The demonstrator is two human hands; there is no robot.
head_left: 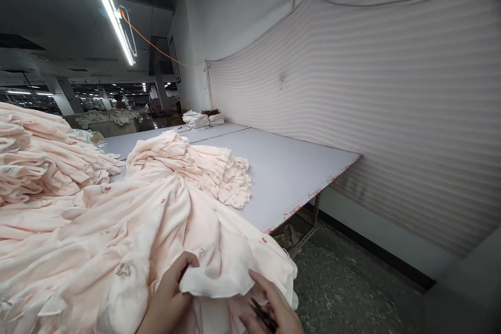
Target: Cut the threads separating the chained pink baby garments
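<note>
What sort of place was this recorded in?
Probably a garment or textile workshop: pale pink fabric lies heaped on a large work table, white stacks, apparently folded cloth, sit toward its far end, and a long tube light runs overhead.

Striped sheeting [371,83] drapes the white wall [242,10]; a tube light [111,13] glows.
</note>
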